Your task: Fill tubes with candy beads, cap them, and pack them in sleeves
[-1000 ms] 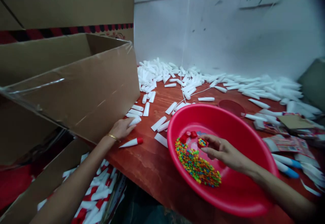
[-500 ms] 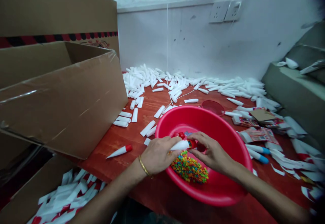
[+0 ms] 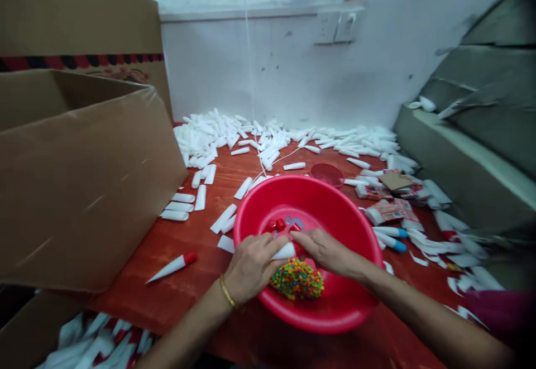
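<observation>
Over the pink-red basin (image 3: 355, 235), my left hand (image 3: 254, 260) is closed round a white tapered tube (image 3: 285, 250), which lies roughly level. My right hand (image 3: 329, 250) presses against the tube's wide right end, its fingers closed over a red cap (image 3: 298, 248) that is partly hidden. Below both hands lies a heap of small multicoloured candies (image 3: 297, 281). Several loose red caps (image 3: 276, 225) rest in the basin behind my fingers, near a small greyish disc (image 3: 296, 223). A white tube with a red cap (image 3: 172, 267) lies on the table left of my hands.
Many white tubes (image 3: 209, 134) lie along the wall. An open cardboard box (image 3: 96, 190) stands left; capped tubes (image 3: 104, 341) fill a container below. At right are blue-capped tubes (image 3: 391, 238), printed packets (image 3: 389, 211) and paper strips (image 3: 435, 249). A red lid (image 3: 326, 175) lies behind the basin.
My right hand has moved from pinching at the tube's end, where colour showed inside, to pressing over the red cap there. The view has shifted right.
</observation>
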Action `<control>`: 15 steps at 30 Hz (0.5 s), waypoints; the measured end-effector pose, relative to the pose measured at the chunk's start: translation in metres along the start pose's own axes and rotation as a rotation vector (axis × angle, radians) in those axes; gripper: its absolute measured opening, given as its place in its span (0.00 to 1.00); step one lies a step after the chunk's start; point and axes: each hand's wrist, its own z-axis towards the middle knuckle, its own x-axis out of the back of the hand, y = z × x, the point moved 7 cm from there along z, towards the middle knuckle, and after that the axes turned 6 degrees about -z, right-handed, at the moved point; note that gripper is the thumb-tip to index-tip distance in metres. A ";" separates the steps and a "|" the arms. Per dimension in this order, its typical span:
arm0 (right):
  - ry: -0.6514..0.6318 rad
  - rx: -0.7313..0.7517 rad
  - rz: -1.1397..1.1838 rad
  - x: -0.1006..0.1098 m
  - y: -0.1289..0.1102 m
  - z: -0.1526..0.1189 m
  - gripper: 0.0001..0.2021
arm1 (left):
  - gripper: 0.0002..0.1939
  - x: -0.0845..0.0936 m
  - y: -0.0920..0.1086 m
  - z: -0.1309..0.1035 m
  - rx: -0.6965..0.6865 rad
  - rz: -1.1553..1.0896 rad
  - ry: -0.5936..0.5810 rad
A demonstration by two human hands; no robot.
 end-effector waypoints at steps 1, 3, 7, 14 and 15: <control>-0.028 -0.071 0.037 -0.003 0.004 0.001 0.30 | 0.19 -0.002 -0.001 0.000 0.009 0.007 0.001; -0.043 -0.129 0.037 -0.003 0.006 0.001 0.33 | 0.19 -0.005 -0.005 0.000 0.031 -0.037 -0.001; 0.042 0.055 -0.046 0.015 -0.014 -0.007 0.23 | 0.19 -0.006 -0.015 0.001 0.083 -0.179 0.031; -0.015 0.018 -0.004 0.005 -0.002 -0.004 0.23 | 0.18 -0.012 -0.014 0.000 0.056 -0.132 0.001; -0.024 -0.047 -0.034 0.003 0.004 -0.001 0.26 | 0.18 -0.013 -0.014 -0.001 0.042 -0.115 -0.001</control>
